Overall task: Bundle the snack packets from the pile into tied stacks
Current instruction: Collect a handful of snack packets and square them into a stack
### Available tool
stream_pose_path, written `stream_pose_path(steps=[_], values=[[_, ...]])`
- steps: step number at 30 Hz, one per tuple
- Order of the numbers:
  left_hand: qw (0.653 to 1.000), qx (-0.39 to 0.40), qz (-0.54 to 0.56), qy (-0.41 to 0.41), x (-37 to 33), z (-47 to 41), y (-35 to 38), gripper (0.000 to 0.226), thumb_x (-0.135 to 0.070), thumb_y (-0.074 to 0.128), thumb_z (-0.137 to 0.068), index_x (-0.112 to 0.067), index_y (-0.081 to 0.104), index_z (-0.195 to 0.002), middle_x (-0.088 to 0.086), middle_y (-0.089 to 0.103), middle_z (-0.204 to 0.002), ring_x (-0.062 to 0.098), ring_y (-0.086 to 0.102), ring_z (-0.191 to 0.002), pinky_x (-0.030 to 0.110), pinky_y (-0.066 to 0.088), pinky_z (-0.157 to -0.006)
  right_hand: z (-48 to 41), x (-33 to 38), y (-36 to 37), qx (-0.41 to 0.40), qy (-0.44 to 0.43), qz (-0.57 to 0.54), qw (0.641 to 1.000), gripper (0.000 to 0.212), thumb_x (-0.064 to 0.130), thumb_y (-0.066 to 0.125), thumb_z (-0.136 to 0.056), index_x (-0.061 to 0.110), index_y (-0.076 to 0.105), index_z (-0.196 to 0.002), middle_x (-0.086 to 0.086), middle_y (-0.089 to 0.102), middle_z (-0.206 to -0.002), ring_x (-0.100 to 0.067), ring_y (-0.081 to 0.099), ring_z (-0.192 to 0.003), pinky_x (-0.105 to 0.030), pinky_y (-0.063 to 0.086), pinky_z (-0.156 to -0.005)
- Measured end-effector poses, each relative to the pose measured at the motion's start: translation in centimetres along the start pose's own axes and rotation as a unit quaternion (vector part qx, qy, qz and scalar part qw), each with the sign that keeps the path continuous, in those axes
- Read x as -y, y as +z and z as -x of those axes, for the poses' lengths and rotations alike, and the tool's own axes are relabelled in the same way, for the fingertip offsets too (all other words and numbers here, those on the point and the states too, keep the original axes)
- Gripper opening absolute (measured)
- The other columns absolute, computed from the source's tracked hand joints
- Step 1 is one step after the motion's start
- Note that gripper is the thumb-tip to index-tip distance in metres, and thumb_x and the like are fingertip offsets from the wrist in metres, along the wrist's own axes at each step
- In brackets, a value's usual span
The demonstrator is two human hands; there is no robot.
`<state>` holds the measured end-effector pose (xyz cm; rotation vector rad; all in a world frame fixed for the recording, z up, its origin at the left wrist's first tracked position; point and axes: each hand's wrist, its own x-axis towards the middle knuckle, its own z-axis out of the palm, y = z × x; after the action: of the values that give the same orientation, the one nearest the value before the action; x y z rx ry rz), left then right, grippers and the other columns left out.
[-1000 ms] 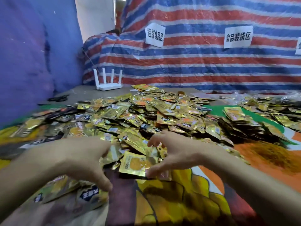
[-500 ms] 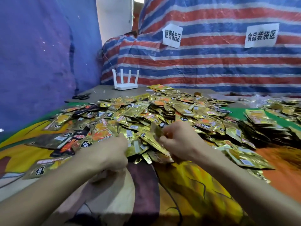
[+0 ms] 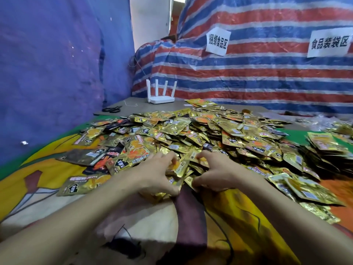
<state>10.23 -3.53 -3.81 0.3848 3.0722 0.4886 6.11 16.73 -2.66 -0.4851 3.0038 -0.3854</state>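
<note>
My left hand [image 3: 156, 175] and right hand [image 3: 215, 172] curl their fingers round gold snack packets [image 3: 180, 166] between them, the pile [image 3: 210, 131] spreading toward twelve o'clock.

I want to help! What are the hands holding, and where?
Some gold snack packets: left hand grips their left edges, right hand their right edges.

White router [image 3: 160, 100] and scissors [image 3: 111, 109] (black-handled) near striped tarp [image 3: 248, 77]

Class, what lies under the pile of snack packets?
Under the pile, a colourful printed cloth shows at the near edge, grey tabletop at the far edge. Beneath the middle, the pile hides everything.
</note>
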Motion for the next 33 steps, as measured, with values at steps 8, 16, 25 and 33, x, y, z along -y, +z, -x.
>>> stream_pose_path(steps=[8, 16, 25, 33], values=[[0.976, 0.215, 0.016, -0.025, 0.4, -0.1, -2.5, 0.114, -0.017, 0.089, -0.069, -0.031, 0.012, -0.152, 0.000, 0.033, -0.133, 0.022, 0.039, -0.122, 0.051, 0.055, -0.096, -0.1, 1.9, 1.4, -0.082, 0.053, 0.100, 0.990, 0.029, 0.031, 0.049, -0.096, 0.009, 0.048, -0.112, -0.016, 0.051, -0.121, -0.038, 0.047, -0.121, -0.051, 0.042, -0.099], [0.982, 0.026, -0.152, 0.109, 0.3, -1.2, -0.8, 0.049, -0.022, 0.069, -0.082, -0.013, 0.042, -0.121, 0.005, 0.050, -0.112, 0.024, 0.051, -0.107, 0.037, 0.048, -0.086, -0.4, 1.2, 2.5, -0.096, 0.070, 0.025, 0.993, 0.039, 0.053, 0.047, -0.091, 0.015, 0.054, -0.093, -0.010, 0.049, -0.110, -0.033, 0.045, -0.116, -0.053, 0.039, -0.098], [0.991, -0.086, 0.101, 0.002, 0.6, -1.6, -0.5, 0.008, -0.011, 0.059, -0.088, -0.019, 0.060, -0.085, 0.008, 0.064, -0.086, 0.030, 0.062, -0.087, 0.040, 0.052, -0.071, -0.4, 1.4, 2.6, -0.140, 0.059, -0.027, 0.988, 0.020, 0.030, 0.048, -0.092, 0.013, 0.045, -0.081, -0.001, 0.047, -0.082, -0.031, 0.050, -0.089, -0.046, 0.041, -0.085], [0.995, 0.074, -0.066, -0.014, 0.2, -1.0, -0.3, 0.082, -0.063, 0.074, -0.077, -0.023, 0.038, -0.139, 0.002, 0.040, -0.131, 0.022, 0.040, -0.123, 0.042, 0.043, -0.106, -0.3, 0.8, 3.5, -0.161, 0.082, -0.107, 0.978, 0.036, 0.027, 0.051, -0.091, 0.018, 0.050, -0.125, -0.004, 0.057, -0.116, -0.029, 0.050, -0.116, -0.046, 0.029, -0.100]])
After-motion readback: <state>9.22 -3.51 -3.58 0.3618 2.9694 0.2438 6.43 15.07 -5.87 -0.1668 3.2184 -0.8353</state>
